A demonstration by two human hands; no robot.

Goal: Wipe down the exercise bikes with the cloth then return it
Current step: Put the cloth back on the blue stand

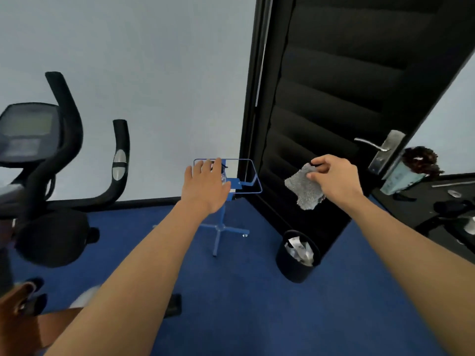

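The setting is presenting as a small gym or fitness room. An exercise bike (51, 176) with curved black handlebars and a console display (27, 132) is standing at the left, against a plain pale wall (154, 73). Blue carpet-like flooring (244, 304) is covering the floor. A black door (334, 98) with a metal lever handle (372, 145) is standing open at the right, and a black waste bin (298, 255) holding crumpled paper is sitting beside it.
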